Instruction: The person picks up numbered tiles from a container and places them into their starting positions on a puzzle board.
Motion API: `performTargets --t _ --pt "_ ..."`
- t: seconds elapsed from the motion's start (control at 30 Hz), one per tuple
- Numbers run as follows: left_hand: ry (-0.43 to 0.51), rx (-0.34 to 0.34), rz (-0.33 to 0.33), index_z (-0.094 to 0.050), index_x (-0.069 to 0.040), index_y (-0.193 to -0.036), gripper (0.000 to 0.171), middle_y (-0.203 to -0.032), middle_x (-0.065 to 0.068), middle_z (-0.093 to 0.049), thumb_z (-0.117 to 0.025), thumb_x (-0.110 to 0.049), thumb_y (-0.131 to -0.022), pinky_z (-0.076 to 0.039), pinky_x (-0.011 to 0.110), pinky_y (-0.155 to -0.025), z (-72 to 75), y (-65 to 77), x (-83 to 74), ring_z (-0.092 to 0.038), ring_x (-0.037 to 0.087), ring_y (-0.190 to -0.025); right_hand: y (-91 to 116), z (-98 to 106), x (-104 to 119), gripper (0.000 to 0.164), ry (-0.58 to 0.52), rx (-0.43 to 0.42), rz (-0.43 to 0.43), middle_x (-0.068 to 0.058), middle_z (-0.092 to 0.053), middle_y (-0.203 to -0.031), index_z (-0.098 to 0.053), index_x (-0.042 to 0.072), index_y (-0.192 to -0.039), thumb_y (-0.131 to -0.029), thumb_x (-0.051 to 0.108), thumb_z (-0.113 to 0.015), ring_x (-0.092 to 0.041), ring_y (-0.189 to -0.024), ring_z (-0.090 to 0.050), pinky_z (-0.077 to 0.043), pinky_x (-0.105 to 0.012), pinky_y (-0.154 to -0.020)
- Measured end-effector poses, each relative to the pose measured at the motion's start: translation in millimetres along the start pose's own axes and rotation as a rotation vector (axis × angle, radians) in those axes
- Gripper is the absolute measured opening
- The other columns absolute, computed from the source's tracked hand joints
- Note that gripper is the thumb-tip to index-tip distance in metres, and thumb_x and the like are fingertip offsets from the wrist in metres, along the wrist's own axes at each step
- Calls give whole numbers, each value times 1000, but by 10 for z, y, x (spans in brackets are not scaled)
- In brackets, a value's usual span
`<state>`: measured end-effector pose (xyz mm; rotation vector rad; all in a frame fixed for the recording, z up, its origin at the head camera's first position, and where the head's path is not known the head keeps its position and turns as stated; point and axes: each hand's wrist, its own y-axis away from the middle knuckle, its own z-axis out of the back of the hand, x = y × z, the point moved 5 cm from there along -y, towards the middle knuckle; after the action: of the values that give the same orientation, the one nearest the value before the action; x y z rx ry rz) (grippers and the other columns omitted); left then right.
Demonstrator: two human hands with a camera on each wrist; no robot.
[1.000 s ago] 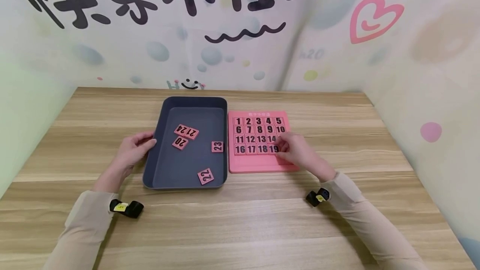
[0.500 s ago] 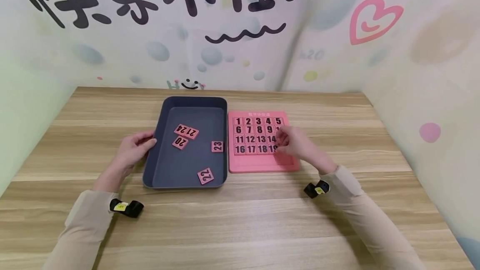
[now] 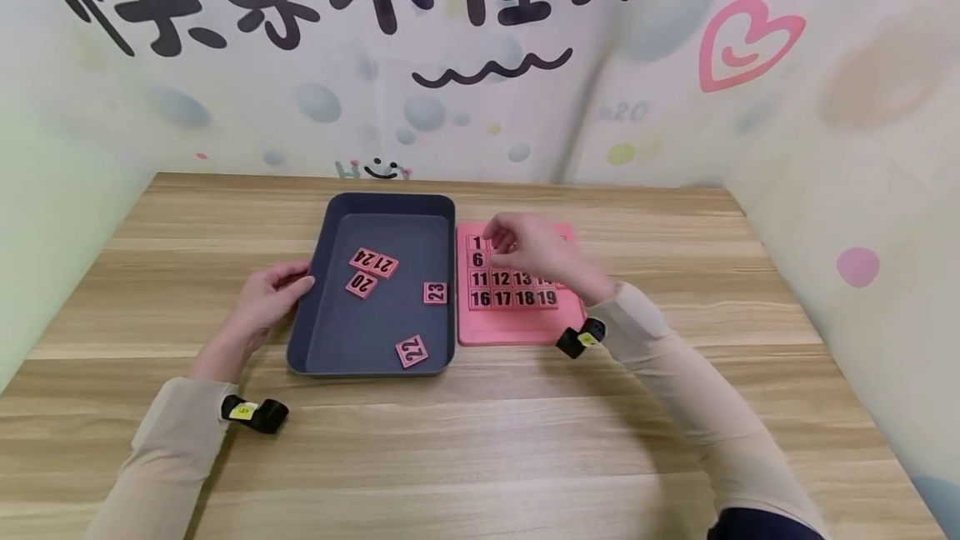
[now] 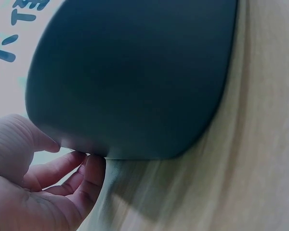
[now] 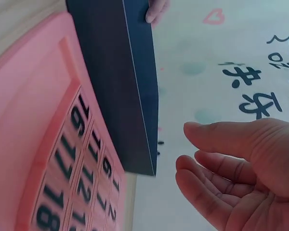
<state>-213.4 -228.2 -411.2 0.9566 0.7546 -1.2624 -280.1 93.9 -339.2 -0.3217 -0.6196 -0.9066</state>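
Observation:
My left hand (image 3: 268, 300) grips the left wall of a dark grey tray (image 3: 348, 336), thumb at the rim and fingers against the outside in the left wrist view. Inside lie pink number tiles: 24 and 21 (image 3: 384, 265) side by side, 20 (image 3: 361, 284) below them, 23 (image 3: 435, 292) by the right wall, 22 (image 3: 411, 350) near the front. My right hand (image 3: 536, 248) hovers over a pink number board (image 3: 510, 327), its bent fingers holding nothing in the right wrist view (image 5: 231, 173). Tiles 1, 6, 11 to 13 and 16 to 19 show; the hand covers others.
The tray and board stand side by side on a wood-grain table (image 3: 480, 440). Behind rises a printed wall cloth (image 3: 420, 148) with black characters. A strapped black camera (image 3: 255, 413) sits at the left wrist, another camera (image 3: 581, 338) at the right.
My right hand has left the board's right side around tile 19 and moved left and up, over the upper rows. The left hand stays at the tray; the loose tiles stay put.

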Motion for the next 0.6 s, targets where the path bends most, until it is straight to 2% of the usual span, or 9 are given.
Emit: performTargets --t 0.13,0.33,0.6 --pt "3 -3 4 -39 11 -136 49 -132 30 -45 -48 -18 -98 -42 8 -72 -7 2 1 -45 -8 -84 -192 -150 153 30 -43 39 48 -16 -63 -98 -59 -5 -107 -80 1 -71 -21 -86 -61 -51 -28 -77" --pt "13 -14 -11 -39 12 -135 48 -130 31 -46 -48 -16 -97 -42 8 -71 -9 -7 -4 -46 -10 -81 -469 -366 387 35 -46 114 114 -17 -62 -105 -61 -3 -111 -80 5 -74 -18 -87 -60 -49 -23 -78" --pt "15 -16 -13 -40 13 -135 48 -129 31 -46 -49 -16 -97 -43 8 -71 -8 -8 7 -46 -11 -81 -732 -634 647 34 -85 239 200 -16 -63 -106 -62 -2 -114 -81 4 -71 -16 -91 -59 -48 -19 -78"
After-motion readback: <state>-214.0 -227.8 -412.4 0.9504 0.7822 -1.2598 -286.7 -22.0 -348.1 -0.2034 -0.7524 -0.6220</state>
